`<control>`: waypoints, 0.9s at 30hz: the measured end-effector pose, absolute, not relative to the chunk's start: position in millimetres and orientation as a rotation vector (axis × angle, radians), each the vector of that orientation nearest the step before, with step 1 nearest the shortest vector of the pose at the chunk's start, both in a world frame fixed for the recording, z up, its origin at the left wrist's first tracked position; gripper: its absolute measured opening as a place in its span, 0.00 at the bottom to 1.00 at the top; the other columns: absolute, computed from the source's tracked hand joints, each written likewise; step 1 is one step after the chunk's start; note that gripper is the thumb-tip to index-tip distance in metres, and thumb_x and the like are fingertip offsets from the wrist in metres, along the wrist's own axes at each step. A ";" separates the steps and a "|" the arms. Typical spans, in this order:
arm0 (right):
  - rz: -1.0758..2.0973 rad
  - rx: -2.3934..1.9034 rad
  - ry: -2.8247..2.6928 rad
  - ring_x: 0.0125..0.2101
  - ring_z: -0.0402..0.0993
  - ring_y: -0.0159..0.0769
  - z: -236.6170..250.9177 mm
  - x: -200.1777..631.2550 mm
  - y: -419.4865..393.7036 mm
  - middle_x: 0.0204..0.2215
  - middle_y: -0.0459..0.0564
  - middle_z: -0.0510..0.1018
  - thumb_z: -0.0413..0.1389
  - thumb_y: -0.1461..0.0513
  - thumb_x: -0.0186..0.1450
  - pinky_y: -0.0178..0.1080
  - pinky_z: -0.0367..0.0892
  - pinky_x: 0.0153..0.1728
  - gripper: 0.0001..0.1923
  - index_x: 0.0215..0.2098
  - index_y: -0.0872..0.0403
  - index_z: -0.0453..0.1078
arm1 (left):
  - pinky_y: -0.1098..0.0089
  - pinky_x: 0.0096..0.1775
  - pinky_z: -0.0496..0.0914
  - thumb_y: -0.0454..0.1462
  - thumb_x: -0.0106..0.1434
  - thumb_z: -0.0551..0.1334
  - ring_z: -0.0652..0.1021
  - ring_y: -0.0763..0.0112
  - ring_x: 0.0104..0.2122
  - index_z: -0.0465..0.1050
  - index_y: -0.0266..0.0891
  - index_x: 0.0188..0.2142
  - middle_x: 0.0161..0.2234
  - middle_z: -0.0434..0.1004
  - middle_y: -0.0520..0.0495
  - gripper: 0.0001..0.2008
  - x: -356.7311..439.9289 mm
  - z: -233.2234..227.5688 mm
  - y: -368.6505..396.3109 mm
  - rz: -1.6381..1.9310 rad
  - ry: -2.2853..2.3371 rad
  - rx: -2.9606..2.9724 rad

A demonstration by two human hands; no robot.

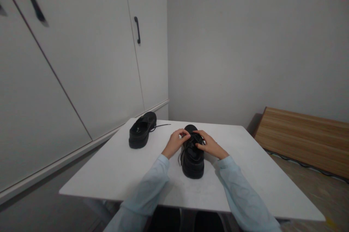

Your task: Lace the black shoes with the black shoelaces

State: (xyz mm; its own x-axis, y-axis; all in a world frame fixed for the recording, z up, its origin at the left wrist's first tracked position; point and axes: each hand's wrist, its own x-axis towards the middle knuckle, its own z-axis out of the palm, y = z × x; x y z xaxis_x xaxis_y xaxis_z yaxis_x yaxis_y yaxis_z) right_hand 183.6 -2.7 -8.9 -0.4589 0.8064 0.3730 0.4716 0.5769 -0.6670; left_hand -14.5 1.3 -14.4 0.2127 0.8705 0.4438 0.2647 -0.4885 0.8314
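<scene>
A black lace-up shoe (193,165) stands on the white table in front of me, its heel toward me and its toe pointing away. Over its tongue, my left hand (177,142) pinches the black shoelace (195,138) between thumb and fingertips. From the other side my right hand (211,145) curves around the lacing, thumb low and index finger higher, with a lace loop by its fingers. The exact grip on the thin lace is partly hidden. One lace end dangles along the shoe's left side.
A second black shoe (141,132) sits at the table's back left, its lace trailing right. The white table (114,174) reaches nearly to white cabinets (109,61) on the left. A wood-grain board (302,137) leans low by the wall at right.
</scene>
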 end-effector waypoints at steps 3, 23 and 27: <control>0.631 -1.014 -2.129 0.51 0.65 0.45 -9.4 183.4 -2.1 0.49 0.54 0.70 0.56 0.66 0.53 0.49 0.58 0.54 0.28 0.53 0.53 0.62 | 0.69 0.39 0.65 0.41 0.59 0.59 0.72 0.69 0.33 0.69 0.37 0.30 0.30 0.73 0.49 0.08 -11.8 -13.9 1.0 1.306 1.003 1.810; 0.651 -0.999 -2.118 0.52 0.65 0.45 -7.6 183.4 -4.0 0.50 0.54 0.69 0.56 0.66 0.54 0.49 0.59 0.54 0.28 0.53 0.52 0.62 | 0.70 0.38 0.70 0.38 0.56 0.62 0.73 0.78 0.29 0.60 0.39 0.36 0.35 0.64 0.53 0.12 -10.8 -10.2 -3.4 1.427 0.716 1.435; 0.664 -1.000 -2.117 0.52 0.65 0.46 -7.2 183.6 -4.3 0.50 0.55 0.69 0.57 0.65 0.54 0.48 0.59 0.54 0.28 0.53 0.54 0.63 | 0.73 0.30 0.71 0.39 0.56 0.61 0.72 0.78 0.27 0.61 0.39 0.36 0.34 0.64 0.52 0.11 -12.3 -11.0 -2.0 1.430 0.769 1.432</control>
